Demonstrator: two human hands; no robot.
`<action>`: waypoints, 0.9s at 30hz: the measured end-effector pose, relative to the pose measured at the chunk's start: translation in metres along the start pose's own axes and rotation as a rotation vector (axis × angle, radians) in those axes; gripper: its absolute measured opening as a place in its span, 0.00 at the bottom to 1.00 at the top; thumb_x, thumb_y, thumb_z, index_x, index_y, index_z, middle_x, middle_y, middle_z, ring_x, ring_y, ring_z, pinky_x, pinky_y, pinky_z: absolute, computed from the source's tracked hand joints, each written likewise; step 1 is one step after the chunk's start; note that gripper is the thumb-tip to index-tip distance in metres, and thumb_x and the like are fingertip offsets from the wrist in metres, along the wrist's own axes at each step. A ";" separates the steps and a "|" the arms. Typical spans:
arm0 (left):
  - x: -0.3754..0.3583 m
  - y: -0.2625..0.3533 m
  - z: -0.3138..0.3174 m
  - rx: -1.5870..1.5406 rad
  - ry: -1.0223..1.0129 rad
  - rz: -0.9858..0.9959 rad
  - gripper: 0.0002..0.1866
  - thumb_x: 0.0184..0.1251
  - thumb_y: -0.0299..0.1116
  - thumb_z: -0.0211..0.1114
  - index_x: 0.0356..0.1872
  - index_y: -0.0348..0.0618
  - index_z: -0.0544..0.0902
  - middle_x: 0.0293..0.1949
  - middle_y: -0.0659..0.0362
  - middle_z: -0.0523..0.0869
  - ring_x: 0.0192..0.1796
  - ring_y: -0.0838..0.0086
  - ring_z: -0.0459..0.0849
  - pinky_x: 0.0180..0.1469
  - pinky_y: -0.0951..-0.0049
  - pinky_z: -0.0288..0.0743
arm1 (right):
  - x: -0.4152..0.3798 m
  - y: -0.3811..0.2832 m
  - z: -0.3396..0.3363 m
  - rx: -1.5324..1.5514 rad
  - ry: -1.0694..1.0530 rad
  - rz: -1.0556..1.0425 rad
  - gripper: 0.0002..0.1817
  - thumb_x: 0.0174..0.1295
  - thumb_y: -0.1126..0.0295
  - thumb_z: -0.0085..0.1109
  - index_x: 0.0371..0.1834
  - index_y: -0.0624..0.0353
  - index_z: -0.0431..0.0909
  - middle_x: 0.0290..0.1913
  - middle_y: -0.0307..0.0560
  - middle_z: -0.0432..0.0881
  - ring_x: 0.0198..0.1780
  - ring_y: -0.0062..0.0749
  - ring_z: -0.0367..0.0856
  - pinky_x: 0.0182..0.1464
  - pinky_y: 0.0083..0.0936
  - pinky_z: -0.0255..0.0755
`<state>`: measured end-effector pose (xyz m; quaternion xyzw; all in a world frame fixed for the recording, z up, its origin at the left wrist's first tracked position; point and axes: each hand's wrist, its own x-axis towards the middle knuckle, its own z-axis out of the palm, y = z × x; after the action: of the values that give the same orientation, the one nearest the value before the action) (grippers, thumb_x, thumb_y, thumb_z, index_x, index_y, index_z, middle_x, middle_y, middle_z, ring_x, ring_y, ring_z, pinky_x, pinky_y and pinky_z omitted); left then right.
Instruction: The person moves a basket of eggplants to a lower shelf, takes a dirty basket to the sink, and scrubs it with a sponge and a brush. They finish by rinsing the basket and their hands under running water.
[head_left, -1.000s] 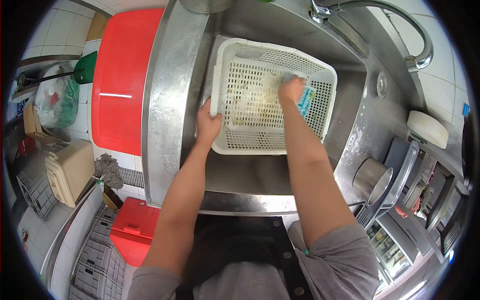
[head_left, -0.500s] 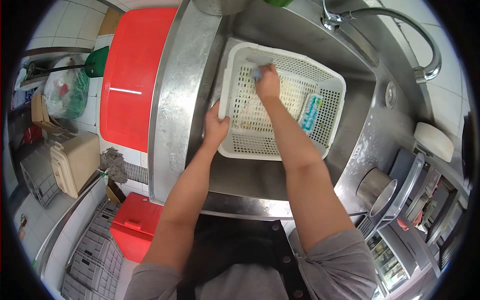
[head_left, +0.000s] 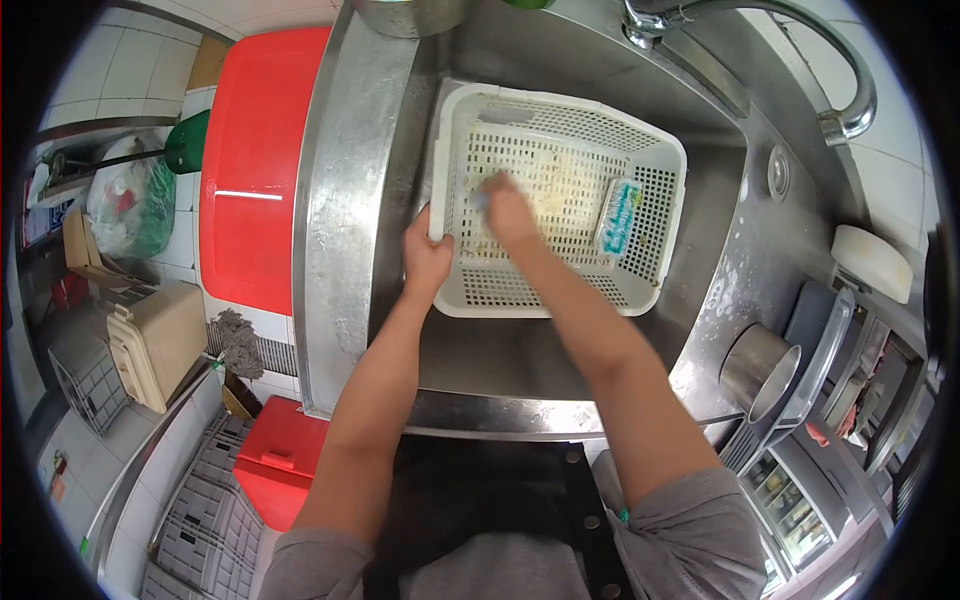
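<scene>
A white plastic basket (head_left: 560, 305) with slotted walls and floor sits tilted slightly in the steel sink (head_left: 480, 360). Its left rim is gripped by my left hand (head_left: 428, 252), the thumb over the edge and the fingers outside. Inside the basket, my right hand (head_left: 510, 212) is closed on a small grey-blue thing (head_left: 481, 200), close to the floor at the left side. Motion smears both, so its kind cannot be made out. Yellowish stains mark the basket floor. A white and turquoise packet (head_left: 620, 217) lies inside along the right wall.
The curved faucet (head_left: 858, 115) arches over the far right. A steel pot (head_left: 760, 370) stands on the right ledge, near a white round object (head_left: 870, 262). Another metal pot (head_left: 410, 15) is at the back left. Left of the sink is a red lid (head_left: 260, 170).
My right hand has moved left and towards me inside the basket with the grey-blue thing. My left hand keeps its hold on the rim. The view has shifted slightly.
</scene>
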<state>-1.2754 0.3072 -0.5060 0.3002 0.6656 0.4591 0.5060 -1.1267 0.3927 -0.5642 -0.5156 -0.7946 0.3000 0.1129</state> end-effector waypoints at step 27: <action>-0.002 0.004 -0.001 0.014 -0.004 0.044 0.25 0.54 0.13 0.55 0.56 0.31 0.79 0.46 0.52 0.88 0.48 0.72 0.86 0.53 0.74 0.76 | -0.083 0.075 -0.070 -0.379 -0.291 0.914 0.11 0.61 0.69 0.61 0.44 0.59 0.84 0.46 0.54 0.87 0.48 0.48 0.87 0.50 0.37 0.83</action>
<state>-1.2761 0.3069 -0.5016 0.3194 0.6608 0.4650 0.4951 -0.9992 0.3660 -0.5419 -0.7745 -0.5361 0.2382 -0.2367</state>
